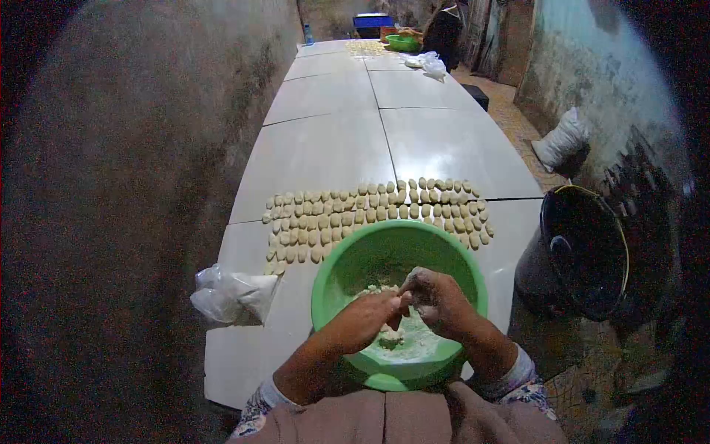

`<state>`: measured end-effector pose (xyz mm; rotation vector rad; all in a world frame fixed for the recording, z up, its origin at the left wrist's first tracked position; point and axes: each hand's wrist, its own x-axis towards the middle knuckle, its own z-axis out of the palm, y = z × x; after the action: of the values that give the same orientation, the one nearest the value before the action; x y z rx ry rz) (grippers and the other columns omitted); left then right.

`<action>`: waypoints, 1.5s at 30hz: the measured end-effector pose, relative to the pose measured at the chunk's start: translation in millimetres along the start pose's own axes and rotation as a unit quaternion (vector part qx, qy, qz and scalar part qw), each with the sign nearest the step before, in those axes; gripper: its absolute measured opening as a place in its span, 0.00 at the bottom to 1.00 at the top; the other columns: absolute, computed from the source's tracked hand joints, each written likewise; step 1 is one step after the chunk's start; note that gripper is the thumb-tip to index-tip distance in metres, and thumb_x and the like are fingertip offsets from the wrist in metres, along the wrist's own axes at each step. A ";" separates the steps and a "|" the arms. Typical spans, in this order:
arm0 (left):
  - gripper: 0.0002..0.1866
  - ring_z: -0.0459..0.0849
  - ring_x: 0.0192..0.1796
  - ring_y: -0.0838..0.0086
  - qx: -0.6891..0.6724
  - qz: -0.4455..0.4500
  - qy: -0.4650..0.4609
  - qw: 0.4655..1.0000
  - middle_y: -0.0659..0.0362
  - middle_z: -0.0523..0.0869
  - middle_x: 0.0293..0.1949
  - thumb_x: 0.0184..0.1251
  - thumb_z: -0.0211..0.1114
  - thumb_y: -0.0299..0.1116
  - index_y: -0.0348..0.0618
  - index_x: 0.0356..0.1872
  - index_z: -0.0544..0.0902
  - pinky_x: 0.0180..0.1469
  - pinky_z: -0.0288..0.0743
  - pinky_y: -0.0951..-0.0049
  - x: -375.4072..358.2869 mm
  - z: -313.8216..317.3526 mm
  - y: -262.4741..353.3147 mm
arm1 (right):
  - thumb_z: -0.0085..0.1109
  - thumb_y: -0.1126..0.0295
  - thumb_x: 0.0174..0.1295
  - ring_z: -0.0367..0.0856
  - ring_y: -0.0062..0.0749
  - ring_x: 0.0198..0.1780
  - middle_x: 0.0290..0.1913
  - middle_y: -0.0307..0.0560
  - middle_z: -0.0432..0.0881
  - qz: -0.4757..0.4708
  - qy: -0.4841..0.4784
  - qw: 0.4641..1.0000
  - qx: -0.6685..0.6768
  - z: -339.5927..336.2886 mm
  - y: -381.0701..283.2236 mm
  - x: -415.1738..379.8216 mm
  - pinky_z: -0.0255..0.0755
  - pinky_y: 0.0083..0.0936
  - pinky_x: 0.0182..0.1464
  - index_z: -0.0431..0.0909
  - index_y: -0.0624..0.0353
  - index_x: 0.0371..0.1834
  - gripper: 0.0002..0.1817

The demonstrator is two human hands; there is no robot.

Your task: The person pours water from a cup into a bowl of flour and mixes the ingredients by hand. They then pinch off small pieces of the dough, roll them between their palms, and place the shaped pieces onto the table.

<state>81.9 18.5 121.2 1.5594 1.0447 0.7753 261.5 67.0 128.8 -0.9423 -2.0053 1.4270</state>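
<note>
A large green basin (pixel 473 296) stands at the near end of the white tiled table, with crumbly dough (pixel 390 339) and white flour (pixel 418 346) inside. Above it, my left hand (pixel 366 320) and my right hand (pixel 438 296) meet at the fingertips. The fingers of both are closed together; whatever lies between them is hidden or too small to name. Beyond the basin's far rim, several rows of small oval dough pieces (pixel 325 220) lie on the table.
A plastic bag of white powder (pixel 240 292) lies at the table's left edge. On the floor to the right stand a dark bucket (pixel 580 251) and a white sack (pixel 563 140). At the far end are another green basin (pixel 403 44) and a person in dark clothing (pixel 444 37).
</note>
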 end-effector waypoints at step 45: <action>0.12 0.73 0.26 0.79 -0.125 -0.071 0.083 0.986 0.61 0.75 0.25 0.70 0.45 0.32 0.37 0.33 0.75 0.30 0.69 0.76 -5.4 -1.6 1.5 | 0.59 0.76 0.51 0.75 0.45 0.40 0.38 0.52 0.73 -0.148 0.027 0.986 -0.076 8.1 -27.5 4.5 0.71 0.33 0.41 0.74 0.61 0.45 0.16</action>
<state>78.7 14.1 123.2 1.2119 1.1189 0.9110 245.9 59.9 152.3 -0.6988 -2.1313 1.0905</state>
